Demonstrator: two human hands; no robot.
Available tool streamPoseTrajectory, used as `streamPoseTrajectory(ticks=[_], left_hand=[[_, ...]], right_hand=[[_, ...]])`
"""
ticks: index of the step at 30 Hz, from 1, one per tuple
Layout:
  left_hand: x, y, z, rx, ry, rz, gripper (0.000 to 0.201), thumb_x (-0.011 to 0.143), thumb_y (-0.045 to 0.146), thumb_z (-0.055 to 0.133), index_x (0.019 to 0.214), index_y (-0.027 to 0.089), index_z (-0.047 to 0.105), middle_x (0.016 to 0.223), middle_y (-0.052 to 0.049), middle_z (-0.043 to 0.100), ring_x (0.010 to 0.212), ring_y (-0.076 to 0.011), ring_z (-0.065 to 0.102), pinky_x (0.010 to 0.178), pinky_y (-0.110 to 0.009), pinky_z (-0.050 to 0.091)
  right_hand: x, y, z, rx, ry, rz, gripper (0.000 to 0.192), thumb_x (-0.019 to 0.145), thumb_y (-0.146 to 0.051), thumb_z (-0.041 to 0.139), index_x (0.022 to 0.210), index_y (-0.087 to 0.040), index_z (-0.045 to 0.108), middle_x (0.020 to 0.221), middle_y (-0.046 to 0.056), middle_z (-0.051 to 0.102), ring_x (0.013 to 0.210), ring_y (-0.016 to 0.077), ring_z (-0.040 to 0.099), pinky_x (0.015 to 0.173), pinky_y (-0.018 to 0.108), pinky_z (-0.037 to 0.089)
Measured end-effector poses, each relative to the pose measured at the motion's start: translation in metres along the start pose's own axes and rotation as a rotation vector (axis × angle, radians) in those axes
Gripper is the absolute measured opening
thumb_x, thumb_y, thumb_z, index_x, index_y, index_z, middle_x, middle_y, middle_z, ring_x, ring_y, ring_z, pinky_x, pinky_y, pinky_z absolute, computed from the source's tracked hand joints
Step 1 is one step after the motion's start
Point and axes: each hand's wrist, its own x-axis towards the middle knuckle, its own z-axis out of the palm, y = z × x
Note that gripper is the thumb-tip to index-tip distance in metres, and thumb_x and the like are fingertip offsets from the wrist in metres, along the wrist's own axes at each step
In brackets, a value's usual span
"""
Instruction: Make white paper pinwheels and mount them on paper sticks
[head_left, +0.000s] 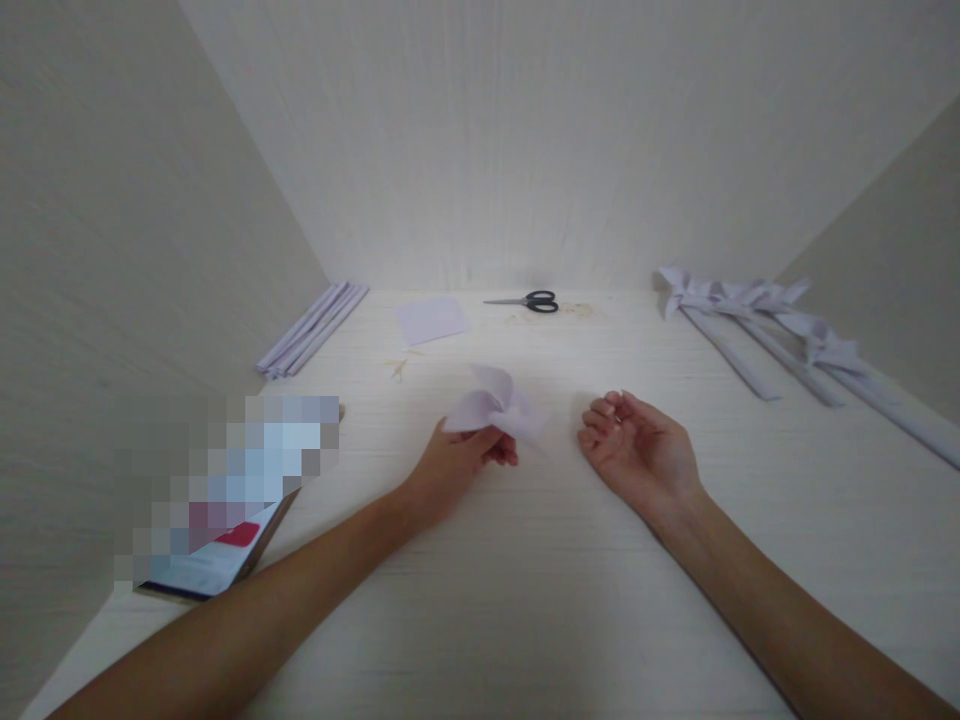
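My left hand [457, 462] pinches a folded pale lilac paper pinwheel head [495, 405] just above the white table [525, 600], near its middle. My right hand [637, 450] rests on the table a little to the right, palm up with fingers loosely curled, holding nothing. A gap separates it from the paper.
Rolled paper sticks [311, 328] lie at the back left. A flat paper square [433, 319] and black scissors [534, 301] lie at the back. Finished paper pinwheels on sticks [772, 330] lie at the back right. A blurred tablet or booklet [225, 490] sits at the left edge. Walls enclose three sides.
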Motion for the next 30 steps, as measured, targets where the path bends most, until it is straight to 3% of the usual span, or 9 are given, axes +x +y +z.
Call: streamPoseTrajectory(ticks=[7, 16, 20, 24, 30], left_hand=[[0.0004, 0.0033, 0.0023, -0.276, -0.062, -0.109, 0.022, 0.064, 0.02, 0.061, 0.049, 0.012, 0.048, 0.043, 0.005, 0.039, 0.039, -0.0023, 0.034, 0.04, -0.016, 0.026], [-0.0014, 0.0035, 0.0002, -0.131, -0.016, -0.114, 0.009, 0.051, 0.015, 0.068, 0.055, 0.013, 0.059, 0.053, 0.003, 0.055, 0.052, -0.0074, 0.047, 0.051, -0.019, 0.035], [-0.0026, 0.0049, -0.0002, -0.127, -0.04, -0.136, 0.01, 0.052, 0.016, 0.067, 0.056, 0.012, 0.059, 0.056, 0.001, 0.055, 0.057, -0.0088, 0.049, 0.057, -0.021, 0.038], [0.0011, 0.0058, -0.0004, -0.223, 0.014, -0.133, 0.011, 0.053, 0.014, 0.067, 0.057, 0.013, 0.056, 0.056, 0.003, 0.053, 0.052, -0.0052, 0.045, 0.05, -0.017, 0.034], [0.0047, 0.0083, -0.0002, -0.389, 0.026, -0.175, 0.014, 0.068, 0.011, 0.051, 0.055, 0.014, 0.046, 0.046, 0.005, 0.037, 0.042, -0.0039, 0.034, 0.042, -0.016, 0.029]], right_hand=[[-0.0007, 0.0011, 0.0003, 0.025, -0.005, 0.0, 0.008, 0.069, -0.014, 0.046, 0.062, -0.014, 0.05, 0.055, -0.002, 0.044, 0.047, 0.0063, 0.04, 0.045, 0.018, 0.038], [-0.0011, 0.0002, 0.0011, 0.019, 0.001, -0.005, 0.008, 0.069, -0.013, 0.046, 0.061, -0.014, 0.049, 0.055, -0.002, 0.043, 0.048, 0.0062, 0.04, 0.045, 0.018, 0.038], [-0.0017, 0.0004, 0.0019, 0.018, 0.003, 0.0, 0.008, 0.068, -0.013, 0.047, 0.061, -0.014, 0.049, 0.054, -0.002, 0.043, 0.048, 0.0065, 0.04, 0.046, 0.018, 0.039], [-0.0018, 0.0004, 0.002, 0.0, -0.012, 0.005, 0.006, 0.067, -0.013, 0.049, 0.061, -0.015, 0.048, 0.055, -0.003, 0.044, 0.048, 0.0061, 0.041, 0.046, 0.018, 0.038], [-0.0013, -0.0001, 0.0016, 0.006, -0.005, 0.008, 0.006, 0.067, -0.013, 0.048, 0.061, -0.015, 0.049, 0.055, -0.002, 0.044, 0.047, 0.0064, 0.041, 0.045, 0.019, 0.038]])
